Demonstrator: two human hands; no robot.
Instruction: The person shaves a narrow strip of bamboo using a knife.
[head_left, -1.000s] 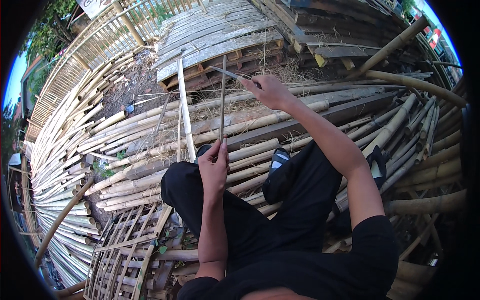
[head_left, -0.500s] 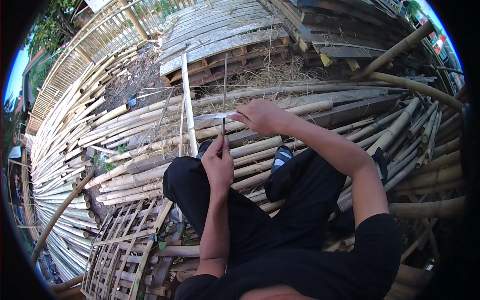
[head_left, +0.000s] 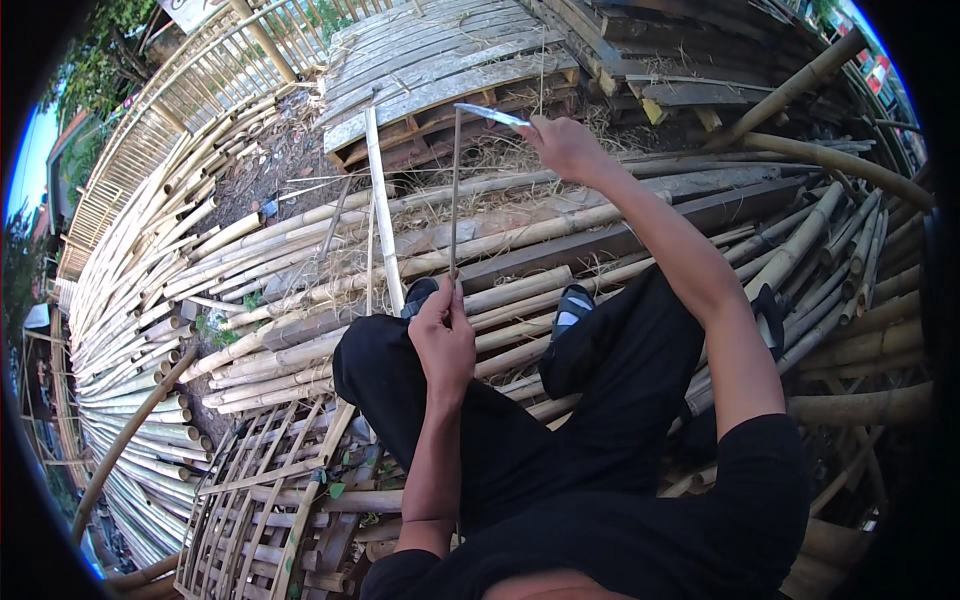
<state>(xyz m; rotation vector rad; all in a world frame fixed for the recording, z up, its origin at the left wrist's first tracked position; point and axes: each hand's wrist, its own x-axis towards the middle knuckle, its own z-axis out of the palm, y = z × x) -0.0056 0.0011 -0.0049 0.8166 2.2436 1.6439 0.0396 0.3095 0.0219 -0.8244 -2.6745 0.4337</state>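
A thin bamboo strip (head_left: 456,200) points away from me, its near end gripped in my closed left hand (head_left: 443,340) just above my left knee. Farther out and to the right, my right hand (head_left: 568,150) is closed round the handle of a knife (head_left: 492,115). The handle itself is mostly hidden by the fingers. The bright blade points left, and its tip is at the far end of the strip; whether it touches I cannot tell. Left of the strip stands a wider, pale split bamboo slat (head_left: 383,215).
Bamboo poles (head_left: 300,255) lie in rows before my feet and spread to the left. A wooden pallet (head_left: 450,55) is at the far side, with stacked timber (head_left: 690,60) beside it. Bamboo rails (head_left: 840,165) cross on the right. A bamboo lattice (head_left: 260,500) lies at lower left.
My right hand has moved the knife away from me along the strip, from near my left hand to its far end. The left hand has come slightly nearer, still holding the strip.
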